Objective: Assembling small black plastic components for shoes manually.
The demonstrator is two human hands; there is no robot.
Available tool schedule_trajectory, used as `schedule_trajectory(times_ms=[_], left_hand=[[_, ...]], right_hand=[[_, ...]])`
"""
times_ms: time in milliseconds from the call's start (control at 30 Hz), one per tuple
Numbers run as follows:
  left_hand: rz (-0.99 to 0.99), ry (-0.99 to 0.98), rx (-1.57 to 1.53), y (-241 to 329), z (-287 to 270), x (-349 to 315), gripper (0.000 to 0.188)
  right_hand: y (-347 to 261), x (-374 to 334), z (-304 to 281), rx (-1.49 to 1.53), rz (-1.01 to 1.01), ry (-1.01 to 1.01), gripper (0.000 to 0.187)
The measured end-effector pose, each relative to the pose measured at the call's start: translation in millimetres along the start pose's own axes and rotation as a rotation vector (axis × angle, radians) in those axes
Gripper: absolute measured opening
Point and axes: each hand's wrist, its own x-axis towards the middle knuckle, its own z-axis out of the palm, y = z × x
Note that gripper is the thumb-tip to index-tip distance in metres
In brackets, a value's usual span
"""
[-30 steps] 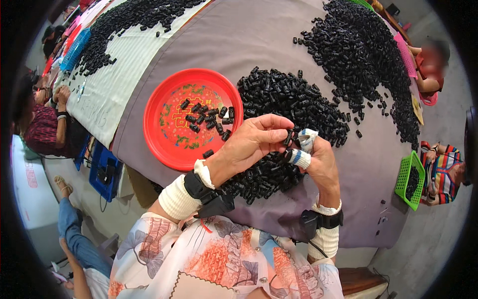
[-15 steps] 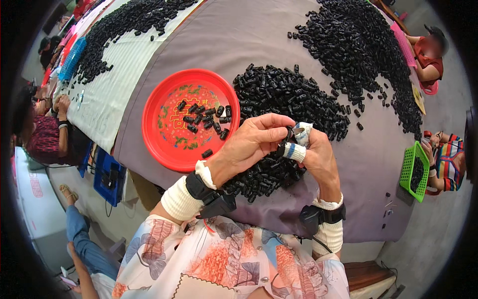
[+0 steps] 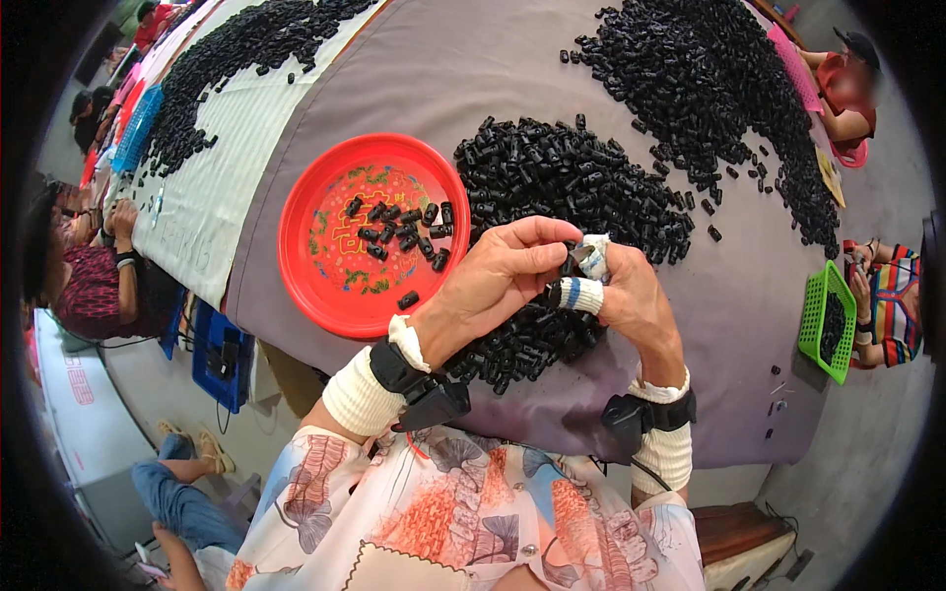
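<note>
right hand (image 3: 642,294) has swung its wrist a touch outward since half a second ago; left hand (image 3: 498,281) is about where it was. most of the other shift looks like head drift: red round plate (image 3: 302,281) and pile moved in frame together. plate contents look the same, so i read it as the same piece being worked, nothing finished in that gap.

piece in hand: small black barrel-shaped plastic part (image 3: 569,265), between the two hands' fingertips, over the near side of the heap of black parts (image 3: 562,187). mostly covered by fingers, can't tell its orientation.

left: thumb and index pinched nearly closed on the part, other fingers curled. right: thumb and finger in white blue-striped wraps (image 3: 580,295), closed in close against the part from the other side; exact grip hidden.

loose black parts (image 3: 407,234) sit in the plate, one apart near the left wrist. all on a grey-purple cloth (image 3: 394,98).
</note>
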Motion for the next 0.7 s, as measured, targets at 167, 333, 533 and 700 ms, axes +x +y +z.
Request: schedule_trajectory(times_ms=[167, 333, 533, 700], left_hand=[[0.027, 0.013, -0.007, -3, 1, 2, 0.019], [0.022, 0.021, 0.018, -5, 0, 2, 0.019], [0.000, -0.009, -0.023, -2, -2, 2, 0.020], [0.018, 0.021, -0.043, -4, -2, 2, 0.022]], right_hand=[[3, 0, 0, -0.020, -0.018, -0.010, 0.038], [6, -2, 1, 0.047, -0.019, -0.049, 0.035], [5, -8, 4, 0.012, -0.106, -0.082, 0.032], [2, -8, 4, 0.141, 0.067, 0.105, 0.029]])
